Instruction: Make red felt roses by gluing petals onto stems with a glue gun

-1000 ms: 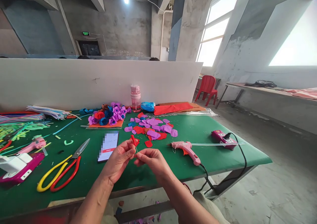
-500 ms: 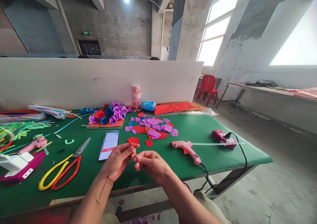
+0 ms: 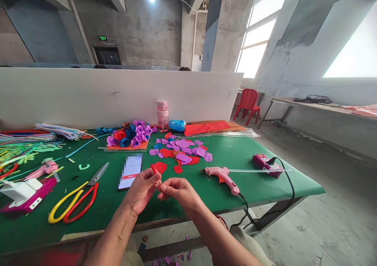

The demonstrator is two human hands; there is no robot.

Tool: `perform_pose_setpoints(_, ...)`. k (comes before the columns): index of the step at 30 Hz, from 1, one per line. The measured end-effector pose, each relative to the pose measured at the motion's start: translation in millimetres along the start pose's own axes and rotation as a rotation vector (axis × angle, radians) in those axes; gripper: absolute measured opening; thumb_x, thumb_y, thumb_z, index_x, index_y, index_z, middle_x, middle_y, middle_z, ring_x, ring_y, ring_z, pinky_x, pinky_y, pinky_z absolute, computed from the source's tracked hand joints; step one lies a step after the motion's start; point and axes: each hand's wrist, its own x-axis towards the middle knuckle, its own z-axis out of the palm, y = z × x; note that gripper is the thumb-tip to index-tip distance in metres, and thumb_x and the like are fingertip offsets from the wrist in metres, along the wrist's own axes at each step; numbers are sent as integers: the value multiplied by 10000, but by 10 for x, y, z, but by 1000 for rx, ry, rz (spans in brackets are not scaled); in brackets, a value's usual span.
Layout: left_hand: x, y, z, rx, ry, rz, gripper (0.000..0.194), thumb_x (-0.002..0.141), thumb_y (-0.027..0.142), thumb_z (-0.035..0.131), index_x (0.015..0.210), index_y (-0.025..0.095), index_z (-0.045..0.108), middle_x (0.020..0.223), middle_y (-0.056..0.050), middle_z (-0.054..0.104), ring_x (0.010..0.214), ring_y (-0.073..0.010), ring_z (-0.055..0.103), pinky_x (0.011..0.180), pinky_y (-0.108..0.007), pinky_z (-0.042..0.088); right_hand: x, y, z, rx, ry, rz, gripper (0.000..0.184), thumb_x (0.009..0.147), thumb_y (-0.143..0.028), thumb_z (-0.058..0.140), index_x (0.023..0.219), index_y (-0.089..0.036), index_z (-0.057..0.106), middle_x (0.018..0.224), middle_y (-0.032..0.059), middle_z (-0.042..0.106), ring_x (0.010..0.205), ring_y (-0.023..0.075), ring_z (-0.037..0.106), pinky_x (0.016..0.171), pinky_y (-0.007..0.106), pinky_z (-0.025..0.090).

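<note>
My left hand point(image 3: 141, 189) is closed in a pinch on a small rolled red felt piece point(image 3: 153, 168) just above the green table point(image 3: 259, 183). My right hand point(image 3: 176, 191) is closed too, its fingertips meeting the left hand's at the base of the red piece. A flat red petal point(image 3: 160, 166) lies on the table right behind the hands. Beyond it is a scatter of purple and red felt petals point(image 3: 182, 150). A pink glue gun point(image 3: 223, 177) lies to the right of my right hand.
Yellow and red scissors point(image 3: 75, 198) and a phone point(image 3: 130, 172) lie left of the hands. Finished felt roses point(image 3: 129, 134) sit at the back by a pink bottle point(image 3: 161, 115). Coloured pipe cleaners point(image 3: 20, 146) and a second glue gun point(image 3: 41, 169) are far left. A power strip point(image 3: 265, 164) lies right.
The hands have drawn slightly closer together around the red piece, with the right fingertips now against the left. The view shifted a little; nothing else on the table moved.
</note>
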Motion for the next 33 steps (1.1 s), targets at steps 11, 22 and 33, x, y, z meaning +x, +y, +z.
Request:
perform_pose_setpoints(11,47,23,-32,121,161,42,219,683,349,699,682,131,682,560,4,537,526,-74,441,530,-196,369,9,8,-72,180,21,56,290,640,-386,749,734,-120,678,621,25,654,550,82,556,627,224,403)
perform_pose_setpoints(22,-2,12,88,51,79,16,201,680,303,712,764,123,686,545,24,495,523,-71,428,521,-204,378,35,73,-67,243,-58,125,299,652,-372,747,754,-104,664,640,31,649,546,86,565,628,238,416)
perform_pose_setpoints(33,7,-35,36,-95,30,-28,263,634,240,747,550,157,513,481,54,438,467,-65,384,460,-194,312,31,115,-40,72,-76,74,296,666,-400,727,740,-119,675,702,49,660,626,111,575,668,259,404)
